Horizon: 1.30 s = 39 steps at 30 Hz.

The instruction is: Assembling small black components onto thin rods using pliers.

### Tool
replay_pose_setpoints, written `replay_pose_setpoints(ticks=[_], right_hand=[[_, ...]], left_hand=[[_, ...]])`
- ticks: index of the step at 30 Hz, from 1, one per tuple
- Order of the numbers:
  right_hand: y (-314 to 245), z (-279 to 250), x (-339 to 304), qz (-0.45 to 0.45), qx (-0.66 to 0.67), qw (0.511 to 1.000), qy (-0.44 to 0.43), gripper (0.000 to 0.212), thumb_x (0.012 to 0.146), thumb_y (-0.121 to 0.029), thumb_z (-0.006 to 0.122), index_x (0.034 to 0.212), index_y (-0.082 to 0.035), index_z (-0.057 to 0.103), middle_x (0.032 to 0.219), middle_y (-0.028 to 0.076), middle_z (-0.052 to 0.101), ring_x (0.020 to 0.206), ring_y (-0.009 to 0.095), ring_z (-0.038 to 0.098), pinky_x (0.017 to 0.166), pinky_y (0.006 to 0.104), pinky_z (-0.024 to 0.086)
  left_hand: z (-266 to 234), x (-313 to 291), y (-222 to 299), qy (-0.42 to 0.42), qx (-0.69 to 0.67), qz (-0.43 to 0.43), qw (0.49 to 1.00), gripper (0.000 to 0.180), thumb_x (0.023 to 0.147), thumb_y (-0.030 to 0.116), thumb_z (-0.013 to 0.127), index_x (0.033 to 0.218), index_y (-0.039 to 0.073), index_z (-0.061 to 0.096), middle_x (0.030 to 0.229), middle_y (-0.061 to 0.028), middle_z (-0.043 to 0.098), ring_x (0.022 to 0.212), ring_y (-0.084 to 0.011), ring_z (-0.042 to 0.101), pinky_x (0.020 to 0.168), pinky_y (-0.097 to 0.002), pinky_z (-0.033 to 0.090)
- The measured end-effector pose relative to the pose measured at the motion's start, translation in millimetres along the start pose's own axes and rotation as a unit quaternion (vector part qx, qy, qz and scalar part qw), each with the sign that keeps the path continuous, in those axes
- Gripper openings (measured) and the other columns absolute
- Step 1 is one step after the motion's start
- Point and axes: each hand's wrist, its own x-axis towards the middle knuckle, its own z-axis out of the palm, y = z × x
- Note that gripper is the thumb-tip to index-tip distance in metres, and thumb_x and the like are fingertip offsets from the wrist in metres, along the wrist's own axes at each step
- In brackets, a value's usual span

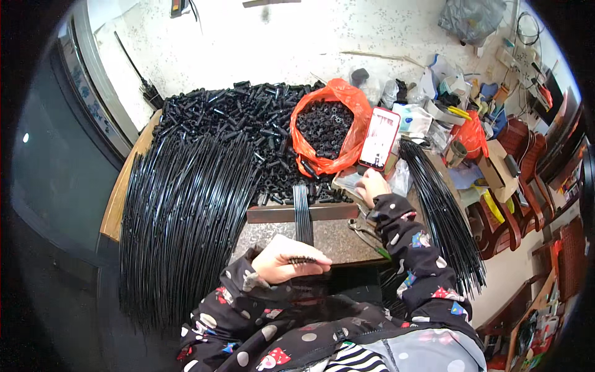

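My left hand (289,259) is closed around a bundle of thin black rods (302,214), near the table's front edge. Dark rod ends show between its thumb and fingers. The far part of the bundle lies across a brown bar (266,214), its tips beyond it. My right hand (373,186) reaches forward to a small clear tray (347,181) just below a propped phone (379,139). Its fingers are bent together, and whatever they pinch is hidden. A pair of pliers (367,235) lies beside my right sleeve.
Short black tubes (217,111) are heaped across the back. An orange plastic bag (353,102) holds small black parts. Long black rods (180,217) cover the left side, and another rod bundle (443,211) lies at right. Wooden chairs (517,149) stand beyond the right edge.
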Motion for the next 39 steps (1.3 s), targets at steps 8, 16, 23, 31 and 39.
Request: replay_pose_setpoints(ticks=[8,16,23,31,39], right_hand=[[7.6,6.2,-2.9,-0.137,-0.042,0.984,0.102,0.009,0.067,-0.016,0.064,0.070,-0.008,0.061,0.077,0.006,0.053,0.077,0.023,0.050,0.069,0.0362,0.042],[-83.7,-69.2,-40.6,-0.140,0.365,0.914,0.108,0.014,0.072,0.000,0.057,0.086,0.000,0.059,0.083,0.010,0.055,0.074,0.024,0.056,0.067,0.0301,0.045],[-146.6,-117.7,-101.0,-0.232,0.242,0.933,0.133,0.032,0.064,0.004,0.060,0.095,-0.002,0.060,0.078,0.010,0.054,0.070,0.024,0.051,0.062,0.0313,0.043],[-155.8,-131.3,-119.1,-0.210,0.223,0.940,0.147,0.030,0.064,0.006,0.060,0.093,0.000,0.061,0.077,0.010,0.053,0.069,0.023,0.051,0.061,0.0295,0.043],[-154.7,-128.6,-122.8,-0.235,0.214,0.938,0.141,0.032,0.065,0.005,0.059,0.096,0.000,0.060,0.078,0.010,0.054,0.069,0.023,0.051,0.061,0.0295,0.043]], left_hand=[[-7.9,9.3,11.5,0.036,-0.013,0.035,0.999,0.022,0.076,0.001,0.060,0.098,0.001,0.060,0.083,-0.0092,0.064,0.077,-0.0158,0.062,0.070,-0.0259,0.048],[-6.5,10.7,12.9,0.088,0.006,0.004,0.996,0.018,0.079,0.003,0.057,0.097,0.000,0.060,0.082,-0.0089,0.065,0.076,-0.0139,0.062,0.069,-0.0242,0.048],[-3.1,11.5,9.7,0.122,0.036,0.006,0.992,0.016,0.077,0.007,0.061,0.092,0.000,0.062,0.079,-0.0100,0.065,0.074,-0.0140,0.063,0.068,-0.0240,0.048],[2.8,4.4,18.6,0.109,0.073,0.030,0.991,0.017,0.077,0.004,0.059,0.094,-0.001,0.060,0.080,-0.0100,0.065,0.076,-0.0151,0.062,0.070,-0.0253,0.048],[10.2,2.5,17.0,0.116,0.086,0.056,0.988,0.017,0.077,0.005,0.061,0.094,0.000,0.060,0.080,-0.0105,0.065,0.075,-0.0162,0.063,0.068,-0.0257,0.049]])
